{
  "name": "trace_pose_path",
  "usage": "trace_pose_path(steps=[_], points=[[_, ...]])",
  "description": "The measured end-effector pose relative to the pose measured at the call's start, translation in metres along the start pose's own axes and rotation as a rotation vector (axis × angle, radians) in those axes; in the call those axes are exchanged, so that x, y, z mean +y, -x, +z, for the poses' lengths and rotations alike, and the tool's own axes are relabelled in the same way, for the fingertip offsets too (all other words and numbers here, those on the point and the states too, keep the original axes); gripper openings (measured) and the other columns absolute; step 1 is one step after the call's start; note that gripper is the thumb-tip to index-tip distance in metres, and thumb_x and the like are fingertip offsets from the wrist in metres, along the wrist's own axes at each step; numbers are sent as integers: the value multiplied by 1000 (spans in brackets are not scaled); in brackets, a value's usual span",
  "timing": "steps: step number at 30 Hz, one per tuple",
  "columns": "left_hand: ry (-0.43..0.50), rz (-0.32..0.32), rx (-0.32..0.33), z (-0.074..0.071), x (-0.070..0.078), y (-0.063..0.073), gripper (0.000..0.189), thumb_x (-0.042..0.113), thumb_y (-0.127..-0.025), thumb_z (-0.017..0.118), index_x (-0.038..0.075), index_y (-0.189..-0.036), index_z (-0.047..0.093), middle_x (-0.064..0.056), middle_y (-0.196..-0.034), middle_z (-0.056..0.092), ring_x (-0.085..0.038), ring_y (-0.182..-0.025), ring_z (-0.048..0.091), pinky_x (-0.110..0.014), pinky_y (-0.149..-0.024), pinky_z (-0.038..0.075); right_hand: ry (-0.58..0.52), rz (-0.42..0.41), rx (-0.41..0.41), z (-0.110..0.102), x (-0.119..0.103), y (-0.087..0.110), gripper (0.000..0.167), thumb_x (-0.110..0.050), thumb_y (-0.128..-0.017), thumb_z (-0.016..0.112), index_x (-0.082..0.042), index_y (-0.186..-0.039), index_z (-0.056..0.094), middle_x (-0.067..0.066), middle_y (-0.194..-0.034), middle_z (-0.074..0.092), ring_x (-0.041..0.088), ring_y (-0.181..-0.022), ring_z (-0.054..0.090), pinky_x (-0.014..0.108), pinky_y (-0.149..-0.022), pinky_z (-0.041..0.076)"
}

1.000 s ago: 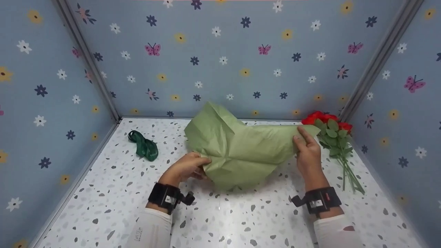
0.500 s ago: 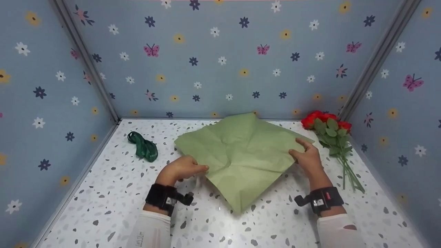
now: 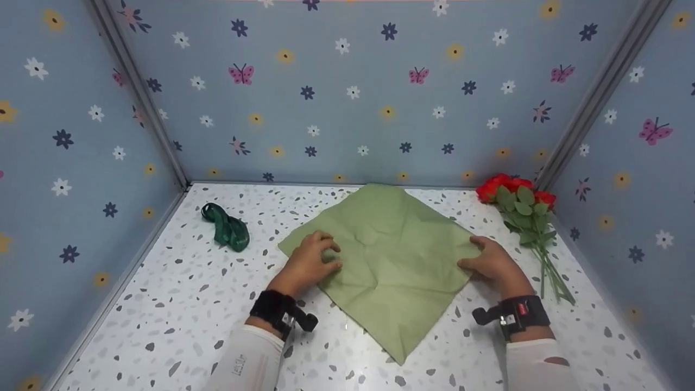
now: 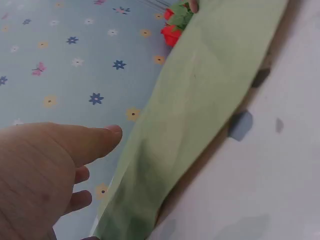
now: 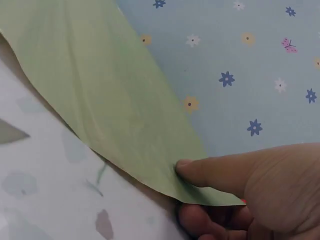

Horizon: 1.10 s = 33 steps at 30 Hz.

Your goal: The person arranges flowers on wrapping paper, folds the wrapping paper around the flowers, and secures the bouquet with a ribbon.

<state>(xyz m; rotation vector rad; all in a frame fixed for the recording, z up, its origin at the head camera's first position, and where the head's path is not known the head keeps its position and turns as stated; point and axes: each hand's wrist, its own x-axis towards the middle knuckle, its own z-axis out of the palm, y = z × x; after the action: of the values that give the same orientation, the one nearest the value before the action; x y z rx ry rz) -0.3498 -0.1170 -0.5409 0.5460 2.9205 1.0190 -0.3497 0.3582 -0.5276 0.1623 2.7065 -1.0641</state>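
Observation:
A square sheet of light green wrapping paper (image 3: pixel 402 260) lies creased on the speckled table, one corner pointing toward the person. My left hand (image 3: pixel 309 263) hovers close over its left corner, fingers loosely bent and thumb apart from them. In the left wrist view the thumb (image 4: pixel 95 142) stands off the paper's edge with nothing pinched. At the opposite corner my right hand (image 3: pixel 497 266) pinches the paper. The right wrist view shows the thumb (image 5: pixel 210 172) on top of the sheet and the curled fingers (image 5: pixel 200 220) under its edge.
A bundle of red artificial roses (image 3: pixel 516 203) with green stems lies at the back right. On the left is a coiled dark green ribbon (image 3: pixel 228 228). Flower-patterned panels (image 3: pixel 347 108) close off the back and both sides of the table (image 3: pixel 179 304).
The paper has come down from a folded, lifted shape to lie spread out, its near corner closer to the person. My left hand has let go of its edge; the right has moved slightly nearer.

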Motion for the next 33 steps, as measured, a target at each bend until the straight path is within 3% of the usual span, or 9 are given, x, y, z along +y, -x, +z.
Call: trace_pose_path(steps=[3, 5, 8, 12, 16, 19, 25, 30, 33], points=[[-86, -2, -63, 1, -1, 3, 32, 31, -100, 90, 16, -127, 82, -10, -154, 66, -39, -152, 56, -65, -124, 45, 187, 12, -5, -10, -7, 10, 103, -37, -99, 85, 5, -174, 29, 38, -172, 42, 60, -153, 49, 73, -124, 44], [-126, 2, -85, 1, -2, 4, 33, 31, -99, 91, 16, -127, 82, -10, -151, 68, -38, -149, 59, -66, -122, 45, 312, 21, 22, -15, -15, 17, 100, -39, -97, 85, 8, -170, 35, 38, -167, 49, 60, -153, 50, 75, -122, 44], [-150, 4, -104, -1, -2, 7, 35, 30, -100, 90, 15, -129, 81, -9, -150, 69, -38, -148, 60, -64, -122, 46, 400, 6, 60, -18, -31, 23, 88, -39, -99, 82, 7, -165, 45, 36, -158, 60, 59, -147, 56, 75, -118, 48], [-175, 18, -119, -2, -3, 10, 35, 32, -101, 88, 15, -131, 80, -10, -151, 68, -40, -146, 61, -63, -123, 47, 401, -99, 38, -5, -50, 21, 79, -41, -106, 78, 2, -165, 50, 36, -165, 52, 59, -154, 49, 75, -123, 44], [-198, 22, -112, -3, -5, 12, 36, 35, -100, 89, 15, -130, 81, -8, -150, 69, -39, -145, 63, -62, -123, 48, 422, -216, -13, 15, -59, 18, 77, -41, -101, 85, -3, -162, 57, 36, -176, 38, 61, -161, 39, 77, -127, 39], [-198, 5, -106, -4, -6, 13, 44, 40, -96, 93, 16, -129, 81, -6, -149, 69, -37, -146, 62, -63, -127, 45, 457, -267, -33, 24, -59, 20, 76, -38, -97, 91, -1, -156, 62, 36, -172, 45, 62, -158, 44, 74, -126, 43], [-202, 7, -107, -4, -8, 16, 58, 49, -88, 99, 15, -130, 79, -7, -149, 68, -38, -144, 62, -64, -126, 44, 456, -272, -14, 27, -52, 25, 68, -37, -88, 99, 3, -136, 70, 29, -141, 68, 52, -132, 65, 68, -111, 55], [-199, 33, -118, -5, -5, 18, 61, 53, -88, 97, 14, -131, 76, -9, -150, 66, -40, -144, 62, -67, -124, 43, 448, -246, -4, 24, -47, 22, 66, -39, -86, 101, 1, -129, 71, 23, -129, 71, 44, -119, 69, 65, -104, 58], [-210, 48, -126, -6, -4, 19, 61, 54, -90, 96, 14, -132, 75, -10, -150, 65, -40, -143, 61, -69, -123, 43, 420, -235, -37, 20, -45, 19, 62, -37, -91, 97, 2, -132, 71, 23, -129, 73, 43, -121, 70, 64, -106, 58]])
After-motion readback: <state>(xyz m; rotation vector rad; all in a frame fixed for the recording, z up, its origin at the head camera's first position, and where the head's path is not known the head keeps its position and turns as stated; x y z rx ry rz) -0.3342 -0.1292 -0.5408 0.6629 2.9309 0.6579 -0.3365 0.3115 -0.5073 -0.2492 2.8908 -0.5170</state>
